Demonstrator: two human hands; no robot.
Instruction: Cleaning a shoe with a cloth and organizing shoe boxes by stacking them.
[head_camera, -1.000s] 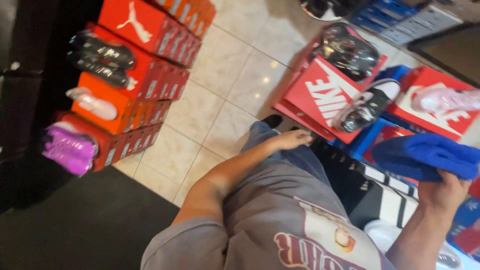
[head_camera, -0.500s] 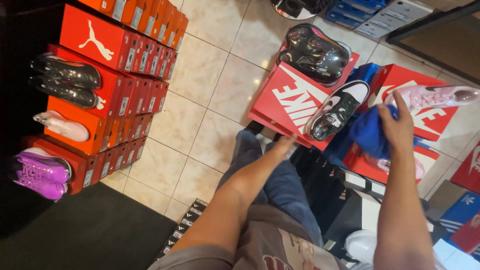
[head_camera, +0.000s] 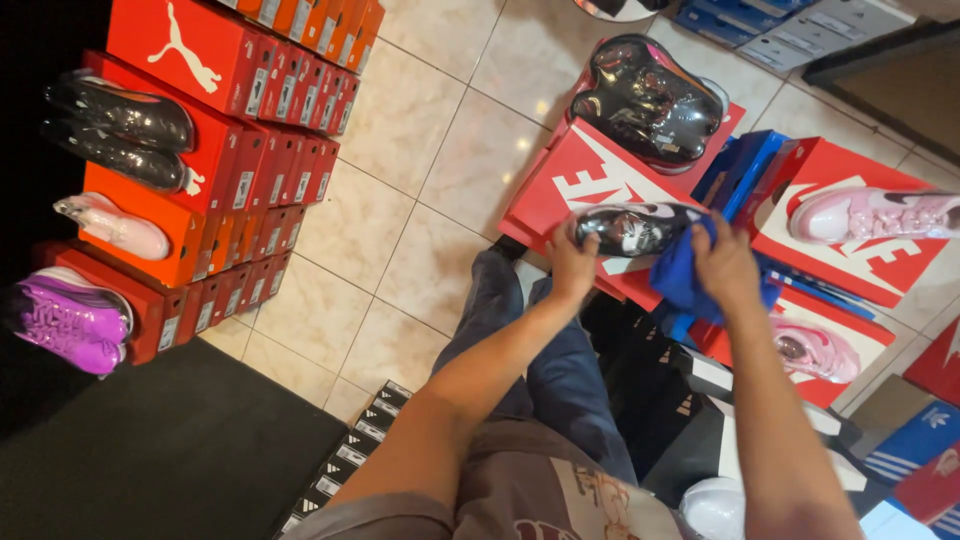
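Note:
My left hand (head_camera: 570, 268) grips the heel end of a black and white sneaker (head_camera: 632, 226), held just above a red shoebox (head_camera: 570, 180). My right hand (head_camera: 724, 265) clutches a blue cloth (head_camera: 682, 272) and presses it against the toe end of that sneaker. Both forearms reach forward over my grey shorts and blue jeans.
Shiny black shoes (head_camera: 650, 100) sit on the red box behind. A pink sneaker (head_camera: 875, 213) lies on another red box at right, a second pink shoe (head_camera: 812, 348) below it. At left, stacked orange and red boxes (head_camera: 250, 150) carry black, pink and purple shoes (head_camera: 70, 322). Black boxes stand by my legs.
My left hand rose from my thigh and took hold of the black and white sneaker. My right hand brought the blue cloth left onto the shoe. The view tilted downward.

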